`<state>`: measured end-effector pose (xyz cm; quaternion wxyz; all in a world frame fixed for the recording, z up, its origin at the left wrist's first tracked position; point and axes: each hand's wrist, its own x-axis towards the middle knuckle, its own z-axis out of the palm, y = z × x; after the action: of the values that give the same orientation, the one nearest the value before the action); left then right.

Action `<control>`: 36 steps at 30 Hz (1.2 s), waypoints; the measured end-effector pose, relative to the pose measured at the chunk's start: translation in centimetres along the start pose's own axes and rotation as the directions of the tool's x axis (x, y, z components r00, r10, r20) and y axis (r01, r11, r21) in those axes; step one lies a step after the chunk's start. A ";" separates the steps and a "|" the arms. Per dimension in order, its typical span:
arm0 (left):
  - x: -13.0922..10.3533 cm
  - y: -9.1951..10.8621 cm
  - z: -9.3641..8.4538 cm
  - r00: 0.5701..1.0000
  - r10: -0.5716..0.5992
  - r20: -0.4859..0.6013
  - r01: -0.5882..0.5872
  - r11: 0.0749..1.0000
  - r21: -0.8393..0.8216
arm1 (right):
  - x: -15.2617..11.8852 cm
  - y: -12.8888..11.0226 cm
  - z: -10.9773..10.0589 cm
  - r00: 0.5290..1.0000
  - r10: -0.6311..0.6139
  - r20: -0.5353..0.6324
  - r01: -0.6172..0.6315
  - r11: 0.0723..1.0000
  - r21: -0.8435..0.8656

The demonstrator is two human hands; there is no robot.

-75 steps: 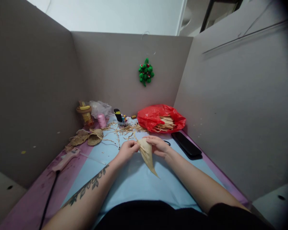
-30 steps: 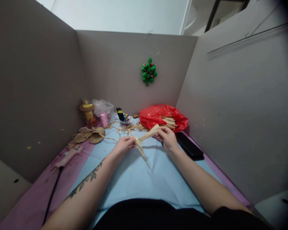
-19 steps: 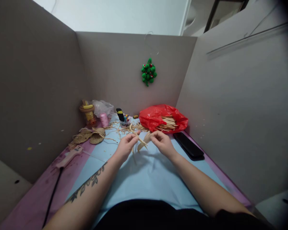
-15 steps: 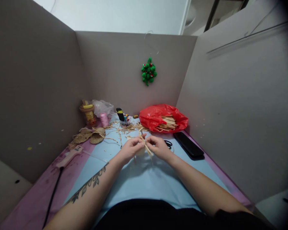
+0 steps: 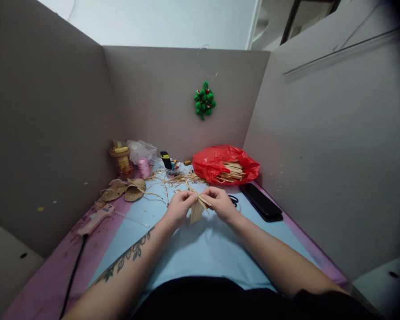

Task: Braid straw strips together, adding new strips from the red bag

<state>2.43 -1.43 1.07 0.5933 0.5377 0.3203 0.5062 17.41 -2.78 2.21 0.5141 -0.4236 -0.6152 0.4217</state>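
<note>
My left hand (image 5: 181, 205) and my right hand (image 5: 219, 202) meet over the middle of the table, both closed in a pinch. Between them is a small bundle of pale, dry straw-like strips (image 5: 197, 211). A broad flap of it hangs below the fingertips, and thin ends stick out above and toward the right hand. The fingers hide the spot where the strips come together. Just behind my right hand lie black-handled scissors (image 5: 234, 200), partly covered by it.
A red plastic bag (image 5: 206, 164) of dry strips stands at the back right, with a black phone-like case (image 5: 262, 202) in front. Scraps (image 5: 183, 178) litter the back. At left are woven pieces (image 5: 135, 190), a corded glue gun (image 5: 98, 219), pink thread (image 5: 143, 167) and a lidded cup (image 5: 122, 159).
The bundle has turned in my fingers, so its broad flap now shows below them. Both hands stay close together, with small shifts of the fingers. The view has moved slightly.
</note>
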 end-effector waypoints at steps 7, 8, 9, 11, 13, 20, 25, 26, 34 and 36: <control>0.7 2.3 -1.3 0.987 0.060 -0.146 -0.108 0.932 -0.345 | 3.0 3.3 -5.2 0.872 -0.060 -0.485 0.038 0.998 -0.055; 1.1 2.7 -1.9 0.982 0.067 -0.177 -0.134 0.907 -0.398 | 3.5 3.6 -6.8 0.842 -0.080 -0.533 0.034 0.995 -0.096; 1.4 3.0 -2.4 0.976 0.061 -0.211 -0.152 0.881 -0.447 | 3.8 3.9 -8.5 0.780 -0.129 -0.613 0.035 0.986 -0.164; 2.1 3.3 -3.2 0.945 -0.015 -0.326 -0.170 0.831 -0.530 | 4.2 4.2 -11.9 0.612 -0.256 -0.748 -0.010 0.944 -0.331; 2.6 3.0 -3.6 0.906 -0.098 -0.412 -0.179 0.793 -0.582 | 4.4 4.5 -14.4 0.462 -0.351 -0.815 -0.084 0.897 -0.434; 2.2 0.6 -2.6 0.940 -0.209 -0.270 0.087 0.911 -0.404 | 4.9 4.0 -13.4 0.637 -0.130 -0.760 0.170 0.985 -0.026; 1.7 1.0 -2.6 0.956 -0.114 -0.271 0.032 0.956 -0.291 | 4.1 1.6 -10.6 0.876 -0.039 -0.481 0.210 0.928 0.307; 1.7 1.2 -2.6 0.958 -0.107 -0.264 0.031 0.960 -0.278 | 3.8 1.0 -10.1 0.908 -0.034 -0.418 0.192 0.919 0.345; 0.2 1.0 -0.9 0.985 -0.158 0.069 0.171 0.942 -0.288 | 1.3 -0.2 -4.2 0.996 0.085 0.032 -0.091 0.916 0.391; -0.1 0.9 -0.5 0.984 -0.142 0.109 0.168 0.946 -0.278 | 0.9 0.2 -2.8 0.980 0.148 0.129 -0.186 0.910 0.369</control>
<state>1.71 -1.50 1.85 0.7163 0.4411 0.2586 0.4749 20.15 -1.64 2.58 0.5174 -0.3459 -0.5079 0.5955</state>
